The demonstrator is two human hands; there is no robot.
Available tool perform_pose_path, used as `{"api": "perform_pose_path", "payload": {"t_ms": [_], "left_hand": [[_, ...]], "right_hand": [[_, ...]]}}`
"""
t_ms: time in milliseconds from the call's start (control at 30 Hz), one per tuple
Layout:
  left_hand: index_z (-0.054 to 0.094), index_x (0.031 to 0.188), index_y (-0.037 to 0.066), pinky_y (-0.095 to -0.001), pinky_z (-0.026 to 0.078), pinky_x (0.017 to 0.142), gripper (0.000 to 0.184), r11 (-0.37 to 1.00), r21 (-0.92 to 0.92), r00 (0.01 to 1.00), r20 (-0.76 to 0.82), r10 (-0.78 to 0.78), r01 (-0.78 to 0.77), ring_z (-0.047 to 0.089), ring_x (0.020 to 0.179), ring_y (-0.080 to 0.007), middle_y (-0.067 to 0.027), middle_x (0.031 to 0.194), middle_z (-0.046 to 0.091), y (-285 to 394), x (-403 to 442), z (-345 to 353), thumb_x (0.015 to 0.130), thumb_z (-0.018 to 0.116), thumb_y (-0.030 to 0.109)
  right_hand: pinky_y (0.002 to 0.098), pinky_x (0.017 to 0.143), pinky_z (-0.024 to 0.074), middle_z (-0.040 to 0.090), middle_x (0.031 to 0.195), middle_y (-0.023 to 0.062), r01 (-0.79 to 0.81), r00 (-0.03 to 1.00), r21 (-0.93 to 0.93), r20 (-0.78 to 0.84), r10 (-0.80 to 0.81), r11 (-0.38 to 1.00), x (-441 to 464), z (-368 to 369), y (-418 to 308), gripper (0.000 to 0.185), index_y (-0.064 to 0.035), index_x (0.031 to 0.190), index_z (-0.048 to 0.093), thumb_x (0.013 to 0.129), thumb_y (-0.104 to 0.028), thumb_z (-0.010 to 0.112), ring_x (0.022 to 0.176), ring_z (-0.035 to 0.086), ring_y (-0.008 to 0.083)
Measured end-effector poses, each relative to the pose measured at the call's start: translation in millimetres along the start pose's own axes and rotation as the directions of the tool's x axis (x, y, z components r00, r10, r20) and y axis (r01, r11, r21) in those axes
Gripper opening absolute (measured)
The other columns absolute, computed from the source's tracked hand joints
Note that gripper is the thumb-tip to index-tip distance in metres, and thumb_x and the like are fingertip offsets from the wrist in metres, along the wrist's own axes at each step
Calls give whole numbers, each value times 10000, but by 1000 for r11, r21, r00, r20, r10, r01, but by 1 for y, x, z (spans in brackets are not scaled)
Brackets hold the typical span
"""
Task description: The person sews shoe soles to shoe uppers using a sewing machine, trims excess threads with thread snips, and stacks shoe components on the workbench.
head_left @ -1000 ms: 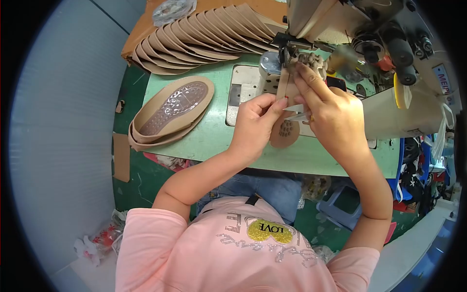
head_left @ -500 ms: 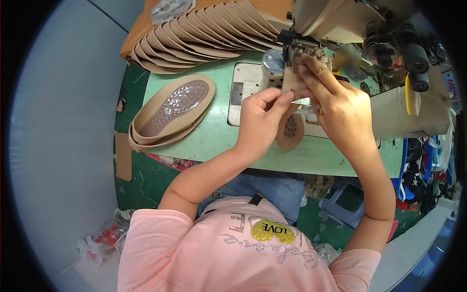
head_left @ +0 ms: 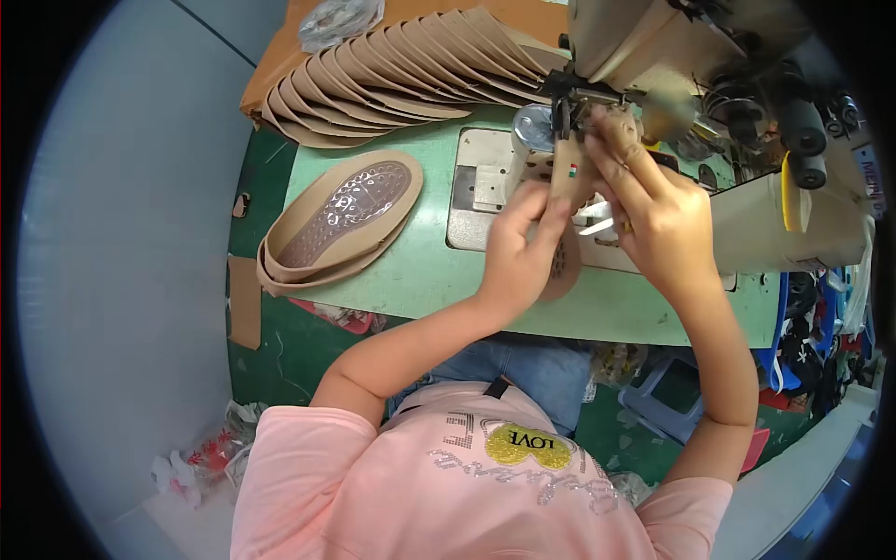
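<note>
At the sewing machine [head_left: 581, 101], I have a tan shoe upper [head_left: 561, 177] with a small flag-like tag on its side. Its insole, with dark dots, hangs below, partly behind my left hand [head_left: 520, 254]. The left thumb and fingers pinch the upper's near edge. My right hand [head_left: 665, 219] has its fingers laid along the upper close to the needle area, its thumb mostly hidden. A thin pale blade-like piece [head_left: 595, 227] shows beside the right palm; whether that hand holds it I cannot tell. The needle itself is hidden.
A row of several overlapping tan shoe uppers [head_left: 401, 79] lies at the back left. Nearer, a tan shoe piece with a shiny, bumpy insole [head_left: 345, 210] rests on the green table [head_left: 420, 275]. A clear plastic bag [head_left: 341, 23] sits behind the row.
My left hand has moved slightly toward me and right, and the upper has turned so its small tag shows. The right fingers stay near the needle area. The view has shifted a little.
</note>
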State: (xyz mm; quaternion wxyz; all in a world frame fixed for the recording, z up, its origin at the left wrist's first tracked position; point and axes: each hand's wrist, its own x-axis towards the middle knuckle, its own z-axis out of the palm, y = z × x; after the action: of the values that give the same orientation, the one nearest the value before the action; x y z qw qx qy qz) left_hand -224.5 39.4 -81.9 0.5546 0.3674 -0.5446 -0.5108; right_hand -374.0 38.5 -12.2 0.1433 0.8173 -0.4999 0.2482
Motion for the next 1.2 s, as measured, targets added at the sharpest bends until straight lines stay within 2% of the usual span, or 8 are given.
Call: {"api": "perform_pose_path", "payload": {"t_ms": [33,200,433,533,733,1000,1100,1200], "left_hand": [[614,889,-23,-216,381,536,300,998,2,998,13,68,-68,453,602,-33,5,662,560,-8,-4,1,954,509,251],[603,889,-17,-220,354,511,341,990,15,981,137,-140,140,417,584,-34,19,625,516,14,-11,-10,973,460,280],[618,935,-25,-223,323,477,343,996,7,986,145,-88,87,377,552,-28,31,601,478,1,-3,-9,975,456,274],[621,937,-17,-218,342,477,335,985,-41,973,167,-161,170,403,548,-25,26,618,505,3,3,-9,978,450,268],[622,944,-8,-204,395,497,325,919,-206,935,189,-300,336,481,574,-30,13,654,559,16,3,-5,982,434,254],[623,911,-26,-201,405,574,319,931,-187,938,213,-273,313,466,641,-16,33,695,567,4,16,-11,966,479,253],[616,927,-38,-201,412,601,331,916,-216,929,234,-287,337,473,664,-22,27,724,577,10,17,-12,967,477,260],[604,951,-42,-207,420,623,354,885,-258,916,217,-337,387,484,684,-33,13,751,585,18,12,-10,974,455,279]], "right_hand": [[304,594,525,583,1222,12,-9,1000,1,10,9,1000,-2,-1,-1,420,-86,1101,640,685,-43,675,677,638,218],[310,609,532,583,1224,7,-21,999,28,48,20,999,0,-8,-4,426,-100,1107,642,688,-29,677,732,652,231],[313,613,534,580,1227,2,-55,998,52,24,54,997,2,-2,-1,420,-129,1122,641,712,-43,667,791,659,236],[318,623,535,580,1226,9,-71,997,49,18,71,996,5,-1,0,424,-140,1140,635,726,-55,663,810,659,241],[334,648,535,580,1223,29,-90,995,54,46,88,994,6,-1,2,439,-151,1162,624,735,-55,661,832,655,258],[353,662,540,587,1195,93,-54,999,70,13,53,996,6,6,12,474,-138,1157,621,710,18,643,840,649,294],[349,639,541,595,1159,105,37,998,208,-60,-25,977,-2,9,10,450,-114,1129,629,703,31,640,813,651,291],[334,616,539,604,1118,95,-28,999,246,-15,32,969,-3,6,1,427,-98,1108,634,701,34,641,778,651,265]]}}
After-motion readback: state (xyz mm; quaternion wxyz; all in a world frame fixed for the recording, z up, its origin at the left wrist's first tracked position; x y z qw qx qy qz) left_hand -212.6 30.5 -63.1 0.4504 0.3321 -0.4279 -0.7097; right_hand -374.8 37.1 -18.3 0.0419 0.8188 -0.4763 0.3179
